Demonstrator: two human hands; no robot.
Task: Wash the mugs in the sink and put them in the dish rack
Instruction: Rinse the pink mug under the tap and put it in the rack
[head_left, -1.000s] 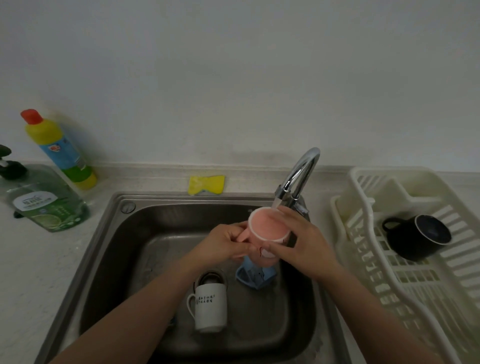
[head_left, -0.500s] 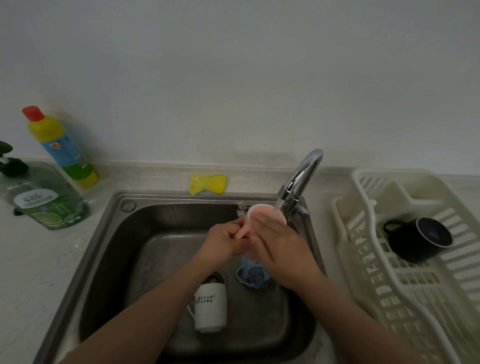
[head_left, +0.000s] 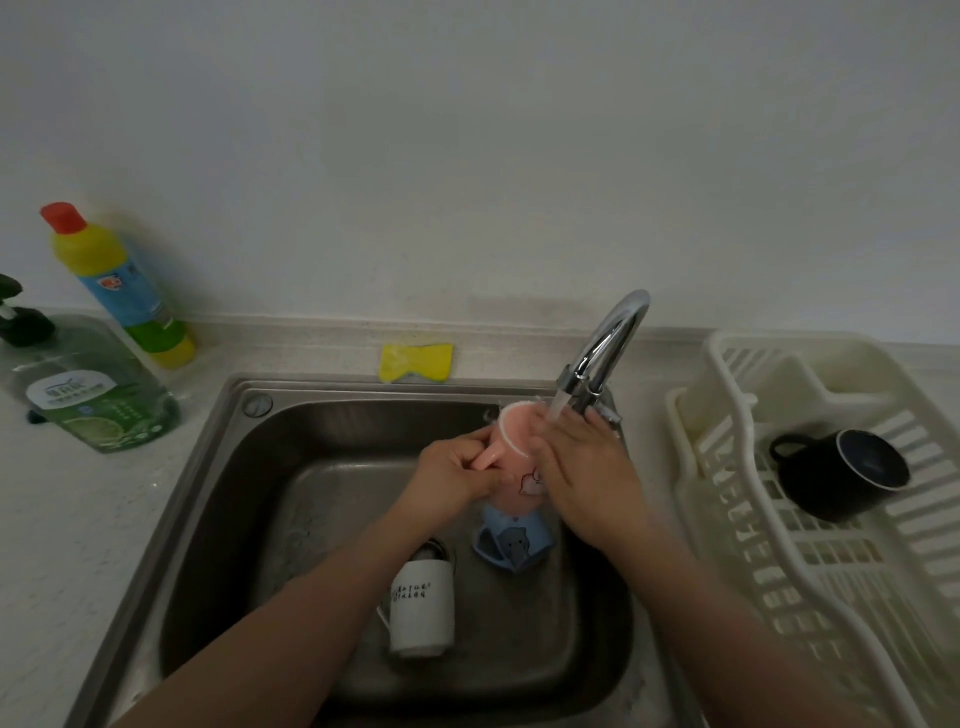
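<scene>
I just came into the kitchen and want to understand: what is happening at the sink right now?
A person is rinsing a pink mug under the running faucet. The left hand grips its handle, and the right hand rubs its side. A white mug and a blue mug wait in the sink. One black mug already lies in the dish rack.

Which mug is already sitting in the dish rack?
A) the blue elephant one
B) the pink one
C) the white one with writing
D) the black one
D: the black mug lies on its side in the dish rack, while the others are at the sink.
</scene>
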